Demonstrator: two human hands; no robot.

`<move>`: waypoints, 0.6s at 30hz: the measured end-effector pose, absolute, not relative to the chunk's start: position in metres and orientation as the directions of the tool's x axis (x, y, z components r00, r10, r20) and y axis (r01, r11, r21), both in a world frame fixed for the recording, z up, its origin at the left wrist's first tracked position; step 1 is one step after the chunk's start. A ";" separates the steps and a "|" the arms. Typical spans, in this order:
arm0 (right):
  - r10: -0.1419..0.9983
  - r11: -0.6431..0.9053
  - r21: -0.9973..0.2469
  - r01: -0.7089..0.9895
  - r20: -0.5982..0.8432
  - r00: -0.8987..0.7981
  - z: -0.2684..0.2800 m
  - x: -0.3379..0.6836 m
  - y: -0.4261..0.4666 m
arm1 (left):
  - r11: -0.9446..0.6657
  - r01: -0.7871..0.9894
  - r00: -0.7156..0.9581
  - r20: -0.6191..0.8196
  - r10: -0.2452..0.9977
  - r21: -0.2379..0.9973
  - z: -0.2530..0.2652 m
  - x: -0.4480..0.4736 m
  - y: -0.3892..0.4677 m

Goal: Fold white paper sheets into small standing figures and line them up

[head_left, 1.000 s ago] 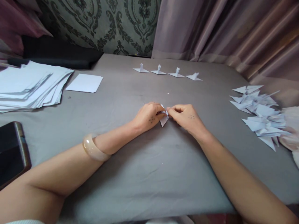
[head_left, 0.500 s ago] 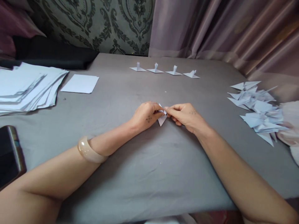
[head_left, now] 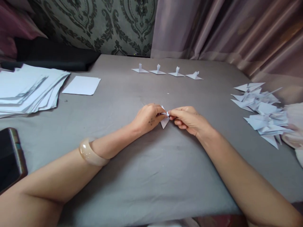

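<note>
Between my hands, over the middle of the table, is a small folded white paper piece [head_left: 165, 122], one pointed flap of it showing below my fingers. My left hand [head_left: 150, 117] pinches its left side between thumb and fingers. From the right, my right hand [head_left: 187, 118] grips a narrow upper part of the same paper with thumb and forefinger, its other fingers curled. The fingers cover most of the folds.
Several folded paper pieces [head_left: 158, 70] stand in a row at the back. At right lies a heap of folded paper figures [head_left: 262, 112]. On the left are a paper stack [head_left: 28, 90], small square sheets [head_left: 81, 85] and a phone [head_left: 10, 160]. Grey cloth [head_left: 132, 176] covers the table.
My right hand has turned slightly and dropped a little, its fingers still on the paper's tip. My left hand stays almost where it was.
</note>
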State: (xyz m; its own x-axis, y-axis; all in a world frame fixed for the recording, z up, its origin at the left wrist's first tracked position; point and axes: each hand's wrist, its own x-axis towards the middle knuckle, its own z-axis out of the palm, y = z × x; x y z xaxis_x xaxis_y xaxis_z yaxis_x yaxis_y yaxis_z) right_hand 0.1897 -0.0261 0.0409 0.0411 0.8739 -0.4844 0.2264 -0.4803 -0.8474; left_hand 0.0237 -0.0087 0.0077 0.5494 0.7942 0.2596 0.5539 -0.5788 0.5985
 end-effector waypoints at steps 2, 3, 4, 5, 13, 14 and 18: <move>0.876 -0.477 -0.848 0.232 -0.479 0.051 0.041 0.190 -0.026 | -0.578 0.559 0.548 0.258 0.796 0.595 0.008 0.024 -0.009; 0.874 -0.481 -0.846 0.228 -0.484 0.047 0.040 0.190 -0.026 | -0.578 0.559 0.549 0.257 0.795 0.595 0.008 0.024 -0.009; 0.869 -0.489 -0.845 0.219 -0.493 0.037 0.040 0.190 -0.026 | -0.581 0.556 0.552 0.258 0.793 0.594 0.007 0.023 -0.009; 0.863 -0.498 -0.842 0.208 -0.505 0.024 0.040 0.190 -0.025 | -0.587 0.551 0.557 0.263 0.788 0.594 0.007 0.023 -0.008; 0.880 -0.459 -0.840 0.290 -0.474 0.021 0.039 0.192 -0.025 | -0.609 0.497 0.585 0.280 0.761 0.618 0.005 0.022 -0.007; 0.879 -0.461 -0.838 0.292 -0.476 0.023 0.040 0.192 -0.026 | -0.601 0.498 0.580 0.275 0.767 0.625 0.006 0.022 -0.007; 0.873 -0.473 -0.826 0.307 -0.486 0.038 0.039 0.192 -0.025 | -0.538 0.520 0.540 0.232 0.809 0.663 0.010 0.024 -0.010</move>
